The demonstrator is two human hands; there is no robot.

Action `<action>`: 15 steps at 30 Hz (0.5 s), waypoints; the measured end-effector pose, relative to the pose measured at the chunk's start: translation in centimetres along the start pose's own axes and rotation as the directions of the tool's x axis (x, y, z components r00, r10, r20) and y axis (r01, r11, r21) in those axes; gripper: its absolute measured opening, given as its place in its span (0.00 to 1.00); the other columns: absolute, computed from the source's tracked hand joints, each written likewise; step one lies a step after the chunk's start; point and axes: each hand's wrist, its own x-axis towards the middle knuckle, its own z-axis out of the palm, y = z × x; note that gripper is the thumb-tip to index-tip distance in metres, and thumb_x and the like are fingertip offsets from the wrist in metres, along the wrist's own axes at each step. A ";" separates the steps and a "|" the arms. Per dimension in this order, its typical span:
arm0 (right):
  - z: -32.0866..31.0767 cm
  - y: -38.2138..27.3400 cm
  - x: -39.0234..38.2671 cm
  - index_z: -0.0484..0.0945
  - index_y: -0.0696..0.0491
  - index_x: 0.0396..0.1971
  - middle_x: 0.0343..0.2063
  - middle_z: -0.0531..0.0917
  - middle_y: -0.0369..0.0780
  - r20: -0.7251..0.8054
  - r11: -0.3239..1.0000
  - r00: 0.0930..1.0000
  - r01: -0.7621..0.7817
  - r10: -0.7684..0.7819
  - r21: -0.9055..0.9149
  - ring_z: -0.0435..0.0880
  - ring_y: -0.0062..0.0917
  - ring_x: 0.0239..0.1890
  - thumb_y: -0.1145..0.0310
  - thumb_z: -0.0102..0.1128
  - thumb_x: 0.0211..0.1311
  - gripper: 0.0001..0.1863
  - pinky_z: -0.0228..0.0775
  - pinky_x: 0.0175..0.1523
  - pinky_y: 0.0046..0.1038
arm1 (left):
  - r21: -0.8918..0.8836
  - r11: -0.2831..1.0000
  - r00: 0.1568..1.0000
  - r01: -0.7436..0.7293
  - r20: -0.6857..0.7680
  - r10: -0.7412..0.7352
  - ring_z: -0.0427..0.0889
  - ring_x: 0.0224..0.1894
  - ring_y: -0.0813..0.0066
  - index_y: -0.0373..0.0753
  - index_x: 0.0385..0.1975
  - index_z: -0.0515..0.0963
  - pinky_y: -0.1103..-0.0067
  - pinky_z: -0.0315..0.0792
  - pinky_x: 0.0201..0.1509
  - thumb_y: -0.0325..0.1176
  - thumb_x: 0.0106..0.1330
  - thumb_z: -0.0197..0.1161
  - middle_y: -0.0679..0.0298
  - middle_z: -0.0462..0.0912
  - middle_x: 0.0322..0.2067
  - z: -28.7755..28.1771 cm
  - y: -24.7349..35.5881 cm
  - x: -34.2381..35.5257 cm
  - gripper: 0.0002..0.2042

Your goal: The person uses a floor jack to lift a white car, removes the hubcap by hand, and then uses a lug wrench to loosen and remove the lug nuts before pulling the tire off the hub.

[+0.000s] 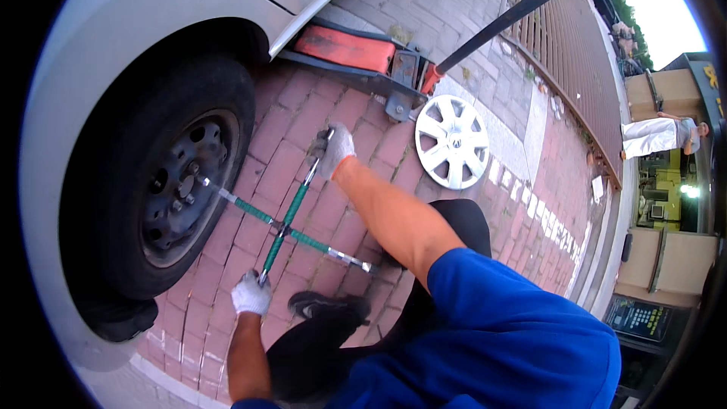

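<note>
A chrome cross wrench [295, 231] with green grips reaches to the lug nuts on the dark steel wheel [175, 223] of a light-coloured car [113, 0]. My right hand [333, 151], in a white-grey work glove, grips the upper arm of the wrench. My left hand [251, 294], also gloved, is closed round the lower arm. The wrench's fourth arm points toward me, above my dark shoe [318, 307].
A red floor jack [344, 49] with a long black handle [507, 15] stands by the car. A silver hubcap [451, 163] lies on the red pavers [280, 98]. At the right are a metal grate [560, 60], a person [659, 136] in pale trousers and a shopfront.
</note>
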 end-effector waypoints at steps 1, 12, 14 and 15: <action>-0.5 -0.1 1.0 0.64 0.43 0.18 0.12 0.62 0.30 -0.039 0.999 0.999 0.031 -0.032 -0.015 0.59 0.24 0.14 0.54 0.45 0.63 0.15 0.53 0.22 0.28 | -0.034 0.999 0.999 0.032 -0.024 -0.033 0.85 0.43 0.47 0.40 0.44 0.79 0.58 0.78 0.49 0.43 0.60 0.64 0.48 0.85 0.39 0.3 0.0 -0.3 0.17; 0.8 2.2 0.8 0.69 0.45 0.23 0.16 0.70 0.36 -0.168 0.956 0.950 0.232 -0.262 -0.179 0.66 0.28 0.19 0.53 0.43 0.63 0.15 0.57 0.26 0.34 | -0.161 0.977 0.979 -0.138 -0.175 0.109 0.81 0.50 0.50 0.37 0.50 0.76 0.60 0.75 0.54 0.48 0.61 0.65 0.50 0.80 0.46 2.7 -4.0 1.7 0.24; -0.2 1.6 1.5 0.72 0.44 0.23 0.19 0.74 0.36 -0.121 0.949 0.953 0.252 -0.277 -0.187 0.71 0.29 0.23 0.55 0.43 0.66 0.14 0.63 0.30 0.35 | -0.172 0.972 0.978 -0.158 -0.164 0.130 0.81 0.49 0.49 0.37 0.47 0.76 0.59 0.75 0.53 0.47 0.61 0.64 0.49 0.80 0.45 3.0 -4.0 1.8 0.22; 0.8 2.0 0.8 0.70 0.45 0.23 0.17 0.71 0.35 -0.138 0.934 0.936 0.293 -0.324 -0.204 0.67 0.28 0.20 0.55 0.44 0.65 0.14 0.60 0.27 0.34 | -0.188 0.967 0.972 -0.174 -0.189 0.139 0.81 0.48 0.48 0.37 0.47 0.77 0.59 0.76 0.52 0.47 0.61 0.63 0.49 0.80 0.44 3.3 -4.2 1.9 0.22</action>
